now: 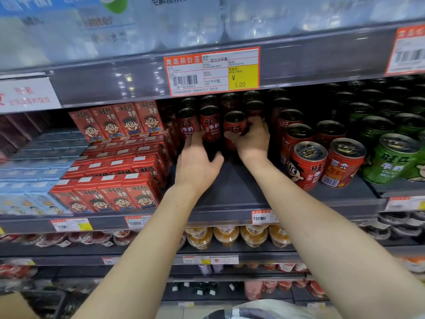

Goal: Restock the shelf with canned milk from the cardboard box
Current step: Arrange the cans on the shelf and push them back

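Nearest to the camera, both forearms reached up to the grey shelf (232, 187), whose front part lay bare. In front of the red milk cans, the left hand (197, 164) was spread wide with its fingers loose; the fingertips seemed to touch the lower part of one standing can (209, 123), but it gripped nothing. Just right of it, the right hand (251, 139) was wrapped around a red milk can (235, 128), the thumb on the front and the fingers behind it.

I judged the main risk to be a knock. The cans behind the held can stood very close in rows, so a push too deep or at an angle could tip a neighbour and start a chain. The spread left fingers could also drag the can beside them forward. The held can itself could slip, as its metal side looked smooth.

The held can was red with a cartoon face, white characters and a dark pull-tab top, and stood upright. The cardboard box was not in view.
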Available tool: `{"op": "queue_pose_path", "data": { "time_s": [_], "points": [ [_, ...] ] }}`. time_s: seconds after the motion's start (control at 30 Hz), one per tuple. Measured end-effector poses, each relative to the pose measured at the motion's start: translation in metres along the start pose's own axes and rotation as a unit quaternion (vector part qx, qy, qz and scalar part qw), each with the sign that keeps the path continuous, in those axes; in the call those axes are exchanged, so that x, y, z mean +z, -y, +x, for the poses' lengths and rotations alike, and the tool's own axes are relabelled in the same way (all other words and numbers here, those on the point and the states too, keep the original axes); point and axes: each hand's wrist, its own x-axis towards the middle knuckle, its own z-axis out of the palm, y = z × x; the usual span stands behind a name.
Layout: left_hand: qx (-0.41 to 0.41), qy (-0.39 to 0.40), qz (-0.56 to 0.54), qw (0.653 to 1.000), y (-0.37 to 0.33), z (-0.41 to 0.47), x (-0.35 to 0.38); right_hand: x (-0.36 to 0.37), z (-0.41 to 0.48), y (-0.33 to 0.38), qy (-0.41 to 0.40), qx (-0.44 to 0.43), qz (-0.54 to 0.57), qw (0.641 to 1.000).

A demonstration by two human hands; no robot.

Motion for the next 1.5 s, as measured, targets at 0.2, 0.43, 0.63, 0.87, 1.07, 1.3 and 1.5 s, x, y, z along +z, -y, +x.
{"op": "queue_pose_path", "data": {
  "time_s": [0.2, 0.43, 0.63, 0.87, 1.07, 1.3, 1.5],
  "points": [
    [0.0, 0.009, -0.009, 1.0, 0.002, 0.002, -0.004, 0.011, 0.005, -0.006, -0.007, 0.02, 0.004, 1.0],
    [-0.004, 0.031, -0.03, 0.999, 0.004, -0.006, -0.004, 0.019, 0.011, -0.004, -0.02, 0.068, 0.025, 0.997],
    [-0.005, 0.037, -0.035, 0.999, 0.002, -0.009, -0.006, 0.028, 0.009, 0.001, -0.051, 0.062, 0.027, 0.996],
    [-0.009, 0.043, -0.046, 0.998, 0.006, -0.015, -0.013, 0.031, 0.008, 0.006, -0.061, 0.053, -0.012, 0.997],
    [-0.011, 0.051, -0.056, 0.997, 0.013, -0.021, -0.021, 0.029, 0.004, 0.009, -0.067, 0.055, 0.004, 0.996],
    [0.014, 0.055, -0.061, 0.997, 0.017, -0.031, -0.029, 0.026, -0.017, 0.013, -0.075, -0.011, -0.002, 0.997],
    [0.054, 0.06, -0.07, 0.994, 0.012, -0.046, -0.046, 0.013, -0.047, 0.015, -0.094, -0.06, -0.012, 0.994]
  ]
}}
